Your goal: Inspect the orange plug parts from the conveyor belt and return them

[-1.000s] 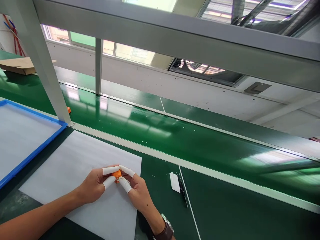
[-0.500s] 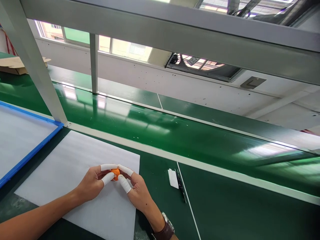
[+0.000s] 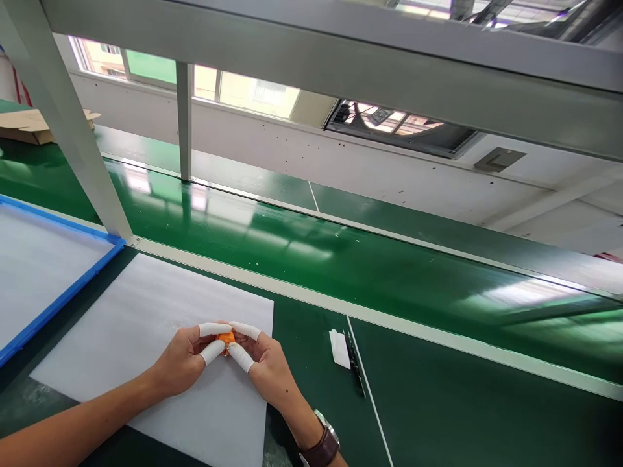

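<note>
A small round orange piece (image 3: 225, 337) is pinched between both hands, above a white sheet (image 3: 165, 305) lying on the dark green table. My left hand (image 3: 187, 360) grips its left side with thumb and index finger. From the right, my right hand (image 3: 263, 363) holds it the same way. White finger covers sit on both thumbs and index fingers. Something small and shiny shows at the lower edge of the orange piece, between the thumb tips; its detail is too small to make out. The fingers partly hide the piece.
A blue-edged tray (image 3: 63, 295) with a white bottom lies at the left. To the right are a small white card (image 3: 339, 349) and a thin black tool (image 3: 356, 363). A grey metal post (image 3: 92, 143) rises behind the tray, and a cardboard box (image 3: 29, 126) stands far left.
The orange piece has been turned between the fingers, so a shiny bit shows at its lower edge. Both hands keep their grip in nearly the same place.
</note>
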Tool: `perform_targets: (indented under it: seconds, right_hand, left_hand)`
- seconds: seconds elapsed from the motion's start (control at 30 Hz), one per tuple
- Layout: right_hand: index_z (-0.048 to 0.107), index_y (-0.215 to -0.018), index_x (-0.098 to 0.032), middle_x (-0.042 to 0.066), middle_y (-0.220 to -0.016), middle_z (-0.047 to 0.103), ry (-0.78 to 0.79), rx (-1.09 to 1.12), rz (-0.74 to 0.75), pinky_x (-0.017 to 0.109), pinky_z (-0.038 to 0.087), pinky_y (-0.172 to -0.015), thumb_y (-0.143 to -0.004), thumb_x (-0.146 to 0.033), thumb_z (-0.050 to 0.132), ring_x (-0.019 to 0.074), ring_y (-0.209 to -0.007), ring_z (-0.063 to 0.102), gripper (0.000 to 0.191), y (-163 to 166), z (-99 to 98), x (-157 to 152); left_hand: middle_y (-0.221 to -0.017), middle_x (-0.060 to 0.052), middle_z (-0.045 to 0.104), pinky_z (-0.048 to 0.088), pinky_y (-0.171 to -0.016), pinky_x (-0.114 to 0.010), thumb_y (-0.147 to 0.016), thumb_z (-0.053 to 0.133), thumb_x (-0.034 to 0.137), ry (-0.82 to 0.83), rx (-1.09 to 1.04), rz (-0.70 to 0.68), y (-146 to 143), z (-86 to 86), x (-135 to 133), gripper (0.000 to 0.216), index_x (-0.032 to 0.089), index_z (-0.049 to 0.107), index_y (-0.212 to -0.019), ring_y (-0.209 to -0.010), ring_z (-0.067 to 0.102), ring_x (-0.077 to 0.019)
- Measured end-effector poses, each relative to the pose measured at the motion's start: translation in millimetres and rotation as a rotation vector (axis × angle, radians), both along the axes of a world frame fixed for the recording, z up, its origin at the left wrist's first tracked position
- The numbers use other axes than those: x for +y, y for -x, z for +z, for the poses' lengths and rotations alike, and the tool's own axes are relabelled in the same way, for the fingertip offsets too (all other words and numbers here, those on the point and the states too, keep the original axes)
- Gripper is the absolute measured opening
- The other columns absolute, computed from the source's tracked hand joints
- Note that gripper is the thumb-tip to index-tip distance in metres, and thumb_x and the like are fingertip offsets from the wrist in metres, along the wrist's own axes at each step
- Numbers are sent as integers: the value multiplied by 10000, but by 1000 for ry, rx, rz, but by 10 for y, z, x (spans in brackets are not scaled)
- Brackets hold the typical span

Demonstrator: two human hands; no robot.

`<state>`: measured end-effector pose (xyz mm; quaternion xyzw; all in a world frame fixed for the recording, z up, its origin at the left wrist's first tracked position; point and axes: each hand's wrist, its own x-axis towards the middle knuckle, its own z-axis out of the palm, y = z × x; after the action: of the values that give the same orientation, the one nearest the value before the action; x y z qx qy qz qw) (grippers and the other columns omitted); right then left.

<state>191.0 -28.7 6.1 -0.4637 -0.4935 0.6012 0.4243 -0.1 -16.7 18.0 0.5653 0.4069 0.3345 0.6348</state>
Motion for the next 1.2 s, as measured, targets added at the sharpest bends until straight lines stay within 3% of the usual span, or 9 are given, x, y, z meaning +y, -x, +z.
perform_targets:
  seconds: [0.2,0.27,0.37,0.47,0.6,0.7,0.87,1.03,1.2]
  right_hand:
    - [617,-1256,-213,87,-1174,737,-5,52,-32,449,560,-1001,-824,-425,762,269,-1114,693,503,-14,-55,5]
    - [611,-1272,-215,82,-1156,740,-37,9,-29,439,558,-1000,-851,-419,734,260,-1098,698,484,-23,-84,1]
    - [617,-1283,-234,73,-1137,741,-113,-124,-38,416,582,-946,-937,-417,623,240,-1045,710,391,-64,-116,1]
    - [636,-1260,-252,71,-1143,724,-334,-340,-108,391,591,-882,-1009,-349,498,221,-1001,702,302,-134,-137,26]
    - [622,-1256,-249,75,-1089,697,-720,-607,-163,396,564,-869,-994,-200,509,224,-1007,648,290,-196,-196,92]
    - [611,-1249,-233,83,-1069,686,-838,-738,-119,411,556,-851,-969,-146,530,234,-981,619,304,-190,-251,136]
    - [634,-1169,-224,82,-1052,665,-859,-804,-110,416,547,-837,-952,-121,526,233,-950,601,264,-162,-290,163]
    - [652,-1115,-231,76,-1041,659,-845,-805,-125,416,546,-828,-931,-107,540,238,-949,595,249,-160,-303,172]
    - [667,-1051,-216,72,-1042,655,-854,-820,-144,400,543,-834,-887,-72,574,232,-947,591,237,-157,-301,177]
  left_hand:
    - [-1391,-73,616,446,-1147,-461,-893,625,175,69,-78,-96,7,-23,8,506,215,551,-1392,-1298,572,-271]
    - [-1405,-79,595,475,-1123,-457,-867,661,165,41,-88,-83,-13,-44,-5,565,229,522,-1411,-1278,586,-275]
    - [-1396,-68,575,511,-1091,-423,-883,655,194,-47,-38,-35,-34,-62,-18,486,261,561,-1356,-1243,603,-257]
    - [-1347,-54,573,525,-1073,-397,-904,620,197,-110,18,-7,-15,-69,-15,419,272,574,-1314,-1192,621,-225]
    - [-1265,-48,588,558,-1016,-388,-898,607,188,-161,97,29,37,-97,12,440,276,552,-1326,-1095,648,-202]
    - [-1258,-47,588,562,-991,-392,-893,613,217,-212,148,55,65,-121,40,446,282,553,-1330,-1086,635,-208]
    - [-1160,-28,656,540,-984,-403,-864,674,309,-159,317,98,97,-89,68,445,299,583,-1299,-1014,639,-207]
    - [-1219,-27,624,543,-890,-376,-854,681,349,-418,454,128,37,22,169,440,328,593,-1285,-872,584,-175]
    - [-1145,-33,654,539,-820,-336,-780,731,320,-561,533,166,-268,72,786,445,277,657,-1216,-810,585,-167]
